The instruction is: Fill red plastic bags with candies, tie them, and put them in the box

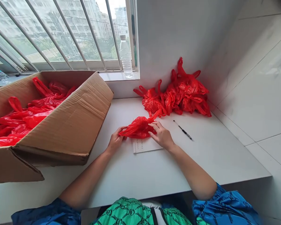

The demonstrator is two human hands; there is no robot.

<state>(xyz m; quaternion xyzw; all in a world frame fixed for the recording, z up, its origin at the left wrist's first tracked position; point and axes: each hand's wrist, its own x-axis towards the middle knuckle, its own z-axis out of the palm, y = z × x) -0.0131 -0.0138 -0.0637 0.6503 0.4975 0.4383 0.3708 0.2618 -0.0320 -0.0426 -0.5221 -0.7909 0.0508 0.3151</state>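
Observation:
A crumpled red plastic bag (140,127) is between my hands, above a white sheet or notebook (147,146) with small writing on it. My left hand (116,139) pinches the bag's left end. On the right side, my right hand (162,135) touches the bag with its fingers spread and slightly bent. The bag's contents, if any, are hidden. A black-and-clear pen (183,130) lies to the right of my right hand.
An open cardboard box (91,109) full of red bags (44,103) stands at the left. Tied red bags (182,93) are heaped against the wall at the back. A clear bottle (125,57) stands on the sill by the barred window. The white table's (224,156) front edge runs near my body.

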